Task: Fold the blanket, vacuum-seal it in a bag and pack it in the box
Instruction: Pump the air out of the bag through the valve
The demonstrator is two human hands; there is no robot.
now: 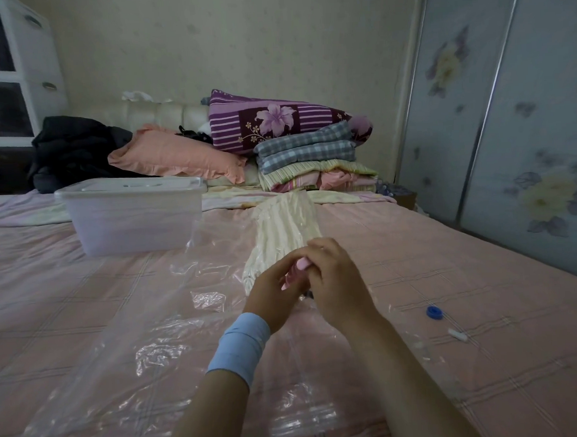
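Together, left hand [276,287] and right hand [337,276] grip a pink clip [303,263] with curled fingers.

Head-height view down over bed [417,278]

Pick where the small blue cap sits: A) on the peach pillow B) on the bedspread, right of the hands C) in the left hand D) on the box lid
B: the blue cap lies loose on the bedspread, right of the right hand, which with the left hand holds a pink clip.
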